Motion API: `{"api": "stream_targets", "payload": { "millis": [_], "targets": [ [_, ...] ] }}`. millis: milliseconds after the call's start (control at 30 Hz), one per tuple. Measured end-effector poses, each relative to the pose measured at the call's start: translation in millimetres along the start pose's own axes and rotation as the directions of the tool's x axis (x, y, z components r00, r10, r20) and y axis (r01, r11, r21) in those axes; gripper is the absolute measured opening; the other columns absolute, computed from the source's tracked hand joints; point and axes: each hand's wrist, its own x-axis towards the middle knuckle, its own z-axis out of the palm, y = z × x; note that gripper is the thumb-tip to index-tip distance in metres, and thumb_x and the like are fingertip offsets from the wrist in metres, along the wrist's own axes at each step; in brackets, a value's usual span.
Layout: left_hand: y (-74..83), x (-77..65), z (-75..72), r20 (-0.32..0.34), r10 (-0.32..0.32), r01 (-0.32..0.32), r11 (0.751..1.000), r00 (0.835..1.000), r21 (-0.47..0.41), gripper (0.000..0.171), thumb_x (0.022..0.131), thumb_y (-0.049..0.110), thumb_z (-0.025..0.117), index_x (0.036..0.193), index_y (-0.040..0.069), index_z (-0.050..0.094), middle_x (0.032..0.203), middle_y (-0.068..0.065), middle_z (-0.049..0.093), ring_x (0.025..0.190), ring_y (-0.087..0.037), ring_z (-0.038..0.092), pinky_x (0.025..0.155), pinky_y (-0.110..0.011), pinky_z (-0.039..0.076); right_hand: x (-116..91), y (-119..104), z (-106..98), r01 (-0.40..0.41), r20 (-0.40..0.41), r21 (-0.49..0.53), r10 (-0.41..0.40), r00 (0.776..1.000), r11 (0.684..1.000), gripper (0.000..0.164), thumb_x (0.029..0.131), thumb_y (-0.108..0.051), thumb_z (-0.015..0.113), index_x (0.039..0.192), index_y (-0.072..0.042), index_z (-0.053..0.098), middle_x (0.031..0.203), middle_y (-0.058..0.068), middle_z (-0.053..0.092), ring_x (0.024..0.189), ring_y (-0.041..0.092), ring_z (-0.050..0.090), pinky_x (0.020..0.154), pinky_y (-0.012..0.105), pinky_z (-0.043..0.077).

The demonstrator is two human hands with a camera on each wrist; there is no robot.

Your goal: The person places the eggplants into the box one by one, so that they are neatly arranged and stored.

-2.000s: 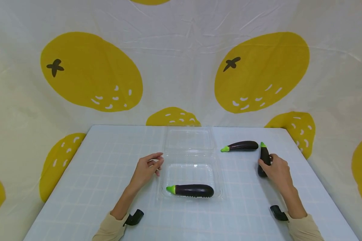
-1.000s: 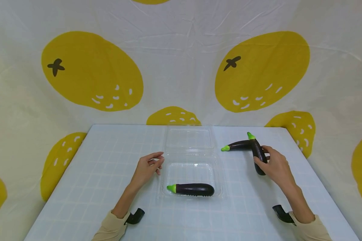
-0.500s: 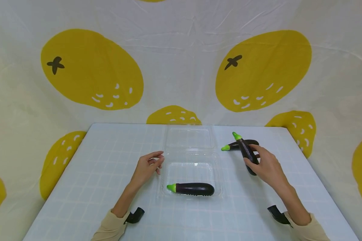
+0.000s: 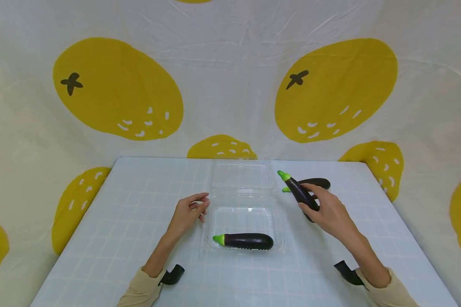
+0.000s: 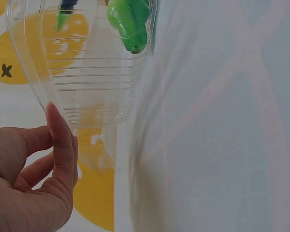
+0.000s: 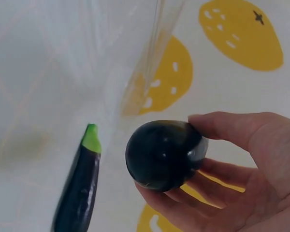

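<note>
Between thumb and fingers, my right hand [image 4: 329, 212] holds a dark eggplant [image 4: 300, 192] above the table, its green stem end tilted up and to the left. In the right wrist view the rounded end of this eggplant [image 6: 162, 155] faces the camera. Behind it lies a second eggplant [image 4: 318, 183], partly hidden in the head view. A third eggplant [image 4: 249, 241] rests along the near side of a clear plastic clamshell container [image 4: 270, 217], whose lid stands open. My left hand [image 4: 188, 212] is at the container's left edge, fingers loosely bent, fingertips close to the rim [image 5: 38, 99].
A pale checked cloth covers the table [image 4: 119, 238]. At its back hangs a white curtain [image 4: 230, 85] printed with yellow fruit shapes. The container's lid [image 4: 240, 175] lies back toward the table's far edge. Black wrist cameras [image 4: 172, 275] sit at both cuffs.
My right hand has lifted the eggplant from the right side of the table and carried it left, past the one lying behind. The left hand stays in place.
</note>
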Motion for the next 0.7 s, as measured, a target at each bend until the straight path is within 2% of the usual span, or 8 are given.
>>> {"api": "stream_targets", "payload": {
  "millis": [200, 467, 700],
  "targets": [
    [-0.7, 1.3, 0.7, -0.005, 0.003, -0.003, 1.000, 1.000, 0.000, 0.038, 0.099, 0.011, 0.070, 0.133, -0.006, 0.064, 0.106, -0.016, 0.068, 0.057, -0.019, 0.063, 0.060, -0.024, 0.056, 3.7, -10.3, 4.0, 0.030, 0.022, 0.002, -0.030, 0.999, 1.000, 0.053, 0.091, -0.013, 0.079, 0.138, -0.001, 0.058, 0.124, 0.023, 0.064, 0.093, 0.032, 0.061, 0.073, 0.045, 0.056],
    [-1.5, 0.6, 0.3, -0.004, -0.002, 0.002, 1.000, 1.000, 0.004, 0.038, 0.099, 0.011, 0.070, 0.134, -0.004, 0.064, 0.107, -0.016, 0.068, 0.057, -0.019, 0.063, 0.062, -0.023, 0.056, 7.2, -23.3, 13.1, 0.106, 0.038, 0.012, -0.106, 0.994, 0.994, 0.053, 0.090, -0.013, 0.079, 0.138, -0.002, 0.059, 0.126, 0.019, 0.066, 0.092, 0.029, 0.061, 0.074, 0.044, 0.056],
    [-1.1, 1.5, 0.4, 0.004, 0.007, -0.007, 1.000, 1.000, -0.007, 0.040, 0.099, 0.012, 0.070, 0.134, -0.007, 0.063, 0.109, -0.020, 0.067, 0.058, -0.021, 0.062, 0.061, -0.023, 0.055, 11.5, -39.0, 21.5, 0.165, 0.058, 0.030, -0.167, 0.984, 0.986, 0.052, 0.091, -0.015, 0.080, 0.139, -0.005, 0.060, 0.128, 0.016, 0.066, 0.098, 0.027, 0.063, 0.080, 0.046, 0.057]
  ]
}}
